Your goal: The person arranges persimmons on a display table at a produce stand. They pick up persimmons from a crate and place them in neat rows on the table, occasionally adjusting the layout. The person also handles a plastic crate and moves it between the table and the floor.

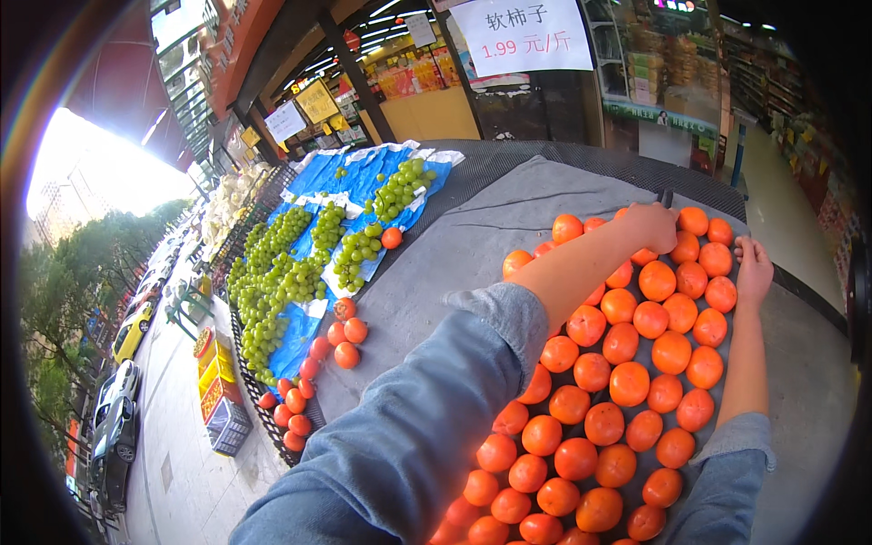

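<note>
Rows of orange persimmons cover the right part of a grey cloth on a display stand. My left hand reaches over the far rows, its arm crossing above the fruit. Its fingers are turned away, and a small dark object shows just beyond them; I cannot tell whether it is held. Beside the right edge of the rows is my right hand, with curled fingers close to the outermost persimmons. No fruit shows in it, but its palm is partly hidden.
Green grapes lie on blue sheeting to the left, with several loose persimmons near them. A black mesh rim borders the stand. Crates stand on the pavement. A shopfront with a paper price sign is behind.
</note>
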{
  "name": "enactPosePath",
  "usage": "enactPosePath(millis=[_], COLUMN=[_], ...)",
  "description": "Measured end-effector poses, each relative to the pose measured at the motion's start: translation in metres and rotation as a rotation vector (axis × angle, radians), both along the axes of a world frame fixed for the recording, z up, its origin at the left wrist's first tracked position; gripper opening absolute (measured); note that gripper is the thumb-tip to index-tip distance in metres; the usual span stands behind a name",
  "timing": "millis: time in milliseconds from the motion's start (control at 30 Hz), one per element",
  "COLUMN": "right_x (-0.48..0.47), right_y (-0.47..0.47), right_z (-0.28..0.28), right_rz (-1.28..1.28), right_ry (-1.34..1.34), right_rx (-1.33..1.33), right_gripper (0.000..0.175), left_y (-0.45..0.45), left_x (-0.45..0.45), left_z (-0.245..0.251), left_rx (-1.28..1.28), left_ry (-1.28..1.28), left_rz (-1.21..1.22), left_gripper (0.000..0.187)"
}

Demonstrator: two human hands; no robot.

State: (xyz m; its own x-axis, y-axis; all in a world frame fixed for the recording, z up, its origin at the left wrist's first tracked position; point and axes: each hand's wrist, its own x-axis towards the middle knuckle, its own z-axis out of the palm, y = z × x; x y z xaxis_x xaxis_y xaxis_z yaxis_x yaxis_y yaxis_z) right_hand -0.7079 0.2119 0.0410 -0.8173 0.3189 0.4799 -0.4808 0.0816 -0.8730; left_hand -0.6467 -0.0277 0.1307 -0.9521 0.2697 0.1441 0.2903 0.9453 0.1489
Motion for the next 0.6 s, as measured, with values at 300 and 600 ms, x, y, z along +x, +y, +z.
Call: enactPosePath(millis=[300,600], right_x=[-0.01,0.0], right_y=[0.006,0.004], right_z=[-0.007,-0.001], right_rz=[0.008,-0.003], right_ry=[0.002,-0.031], right_rx=[0.076,0.072], right_gripper=[0.023,0.021], left_y=[0.003,-0.233], left_x=[0.014,0.056], left_z=[-0.003,-0.004], left_rx=[-0.223,0.263], left_ry=[0.183,0.357], left_rz=[-0.014,0.522], left_gripper=[0.056,0.042])
